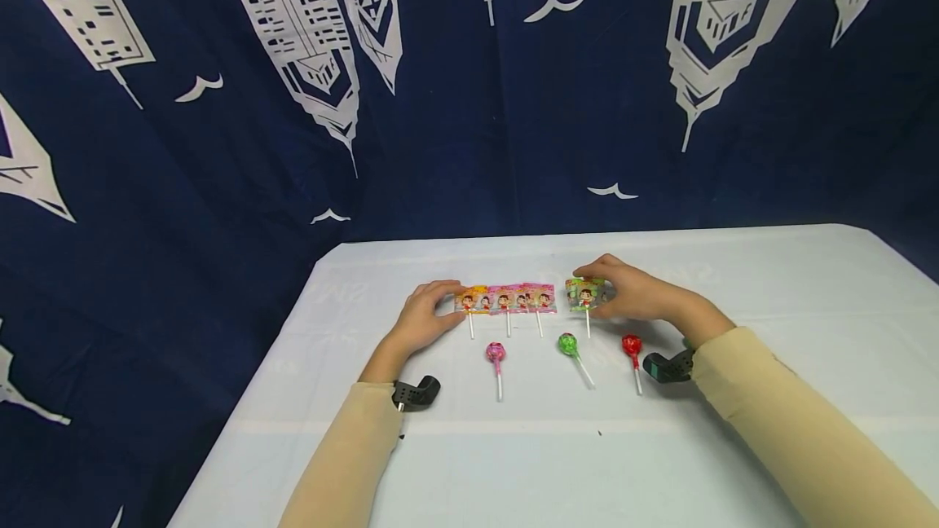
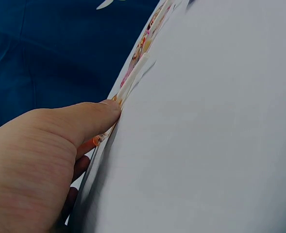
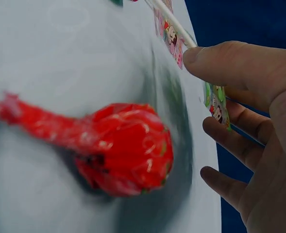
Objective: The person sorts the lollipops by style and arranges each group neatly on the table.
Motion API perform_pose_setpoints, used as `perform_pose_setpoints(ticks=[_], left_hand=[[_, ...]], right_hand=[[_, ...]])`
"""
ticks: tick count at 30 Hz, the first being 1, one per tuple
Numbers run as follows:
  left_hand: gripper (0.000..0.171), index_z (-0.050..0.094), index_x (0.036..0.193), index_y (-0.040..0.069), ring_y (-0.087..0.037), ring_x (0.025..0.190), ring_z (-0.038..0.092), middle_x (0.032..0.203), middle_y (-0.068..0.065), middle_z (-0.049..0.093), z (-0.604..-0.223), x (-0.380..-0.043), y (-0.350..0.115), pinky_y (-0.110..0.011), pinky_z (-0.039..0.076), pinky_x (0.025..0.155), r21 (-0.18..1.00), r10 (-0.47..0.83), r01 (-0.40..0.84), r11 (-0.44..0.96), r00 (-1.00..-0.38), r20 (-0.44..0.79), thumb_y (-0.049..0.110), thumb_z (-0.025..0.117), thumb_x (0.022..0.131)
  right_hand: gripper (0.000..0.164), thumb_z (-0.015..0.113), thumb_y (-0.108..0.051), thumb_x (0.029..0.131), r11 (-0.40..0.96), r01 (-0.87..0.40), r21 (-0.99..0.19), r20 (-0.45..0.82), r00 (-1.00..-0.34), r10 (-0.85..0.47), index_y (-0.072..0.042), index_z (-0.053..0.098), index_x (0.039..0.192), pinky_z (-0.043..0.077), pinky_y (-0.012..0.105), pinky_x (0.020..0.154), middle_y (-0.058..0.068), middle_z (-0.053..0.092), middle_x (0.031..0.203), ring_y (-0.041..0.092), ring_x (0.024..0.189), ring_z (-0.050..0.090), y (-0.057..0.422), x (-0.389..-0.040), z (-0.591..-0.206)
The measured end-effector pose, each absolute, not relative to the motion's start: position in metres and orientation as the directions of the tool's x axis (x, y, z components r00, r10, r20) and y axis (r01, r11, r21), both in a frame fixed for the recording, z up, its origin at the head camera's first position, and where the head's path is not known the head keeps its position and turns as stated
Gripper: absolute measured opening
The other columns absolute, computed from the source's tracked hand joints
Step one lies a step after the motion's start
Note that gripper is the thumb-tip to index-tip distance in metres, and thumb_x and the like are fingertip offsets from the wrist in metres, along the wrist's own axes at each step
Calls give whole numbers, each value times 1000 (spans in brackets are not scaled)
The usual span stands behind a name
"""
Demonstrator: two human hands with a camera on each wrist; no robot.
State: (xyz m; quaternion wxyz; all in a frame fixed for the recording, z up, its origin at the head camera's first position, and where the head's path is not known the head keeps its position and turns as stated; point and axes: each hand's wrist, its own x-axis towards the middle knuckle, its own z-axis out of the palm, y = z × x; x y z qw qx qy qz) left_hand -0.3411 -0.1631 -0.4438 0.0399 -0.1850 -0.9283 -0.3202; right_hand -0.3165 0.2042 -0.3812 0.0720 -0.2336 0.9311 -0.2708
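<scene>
My left hand (image 1: 421, 318) pinches the orange-wrapped flat lollipop (image 1: 480, 300) at the left end of a row. Beside it two pink-wrapped flat lollipops, one in the middle (image 1: 504, 300) and one at the right (image 1: 543, 298), overlap edge to edge, sticks toward me. Across a small gap, my right hand (image 1: 637, 293) holds a green-wrapped flat lollipop (image 1: 584, 295) between thumb and fingers, its stick pointing down toward me. In the right wrist view the thumb (image 3: 220, 60) lies by the white stick, and the green wrapper shows behind it.
Nearer me lie three round lollipops: a pink one (image 1: 495, 354), a green one (image 1: 568, 345) and a red one (image 1: 632, 346), the red close to the right wrist's black camera (image 1: 669, 367). They rest on a white table (image 1: 513, 471) before a dark blue patterned cloth (image 1: 469, 145).
</scene>
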Motion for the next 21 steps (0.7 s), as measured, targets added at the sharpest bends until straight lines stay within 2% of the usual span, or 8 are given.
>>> perform_pose_setpoints(ticks=[13,21], left_hand=[[46,63,134,20,-26,141,44,147,1,55,-444,-342,-164,-50,32,118,572,319,373,730,-927,197,27,73,90],[47,63,134,20,-26,141,43,147,1,55,-443,-341,-163,-50,31,119,577,315,367,730,-929,193,26,74,89]], right_hand=[[66,77,-18,80,782,-407,-472,-77,-865,-496,-1,54,140,42,58,108,19,54,132,34,120,52,197,-332,-388],[61,77,-15,81,798,-425,-428,-89,-858,-505,-4,57,138,41,58,110,19,56,135,37,125,48,191,-337,-391]])
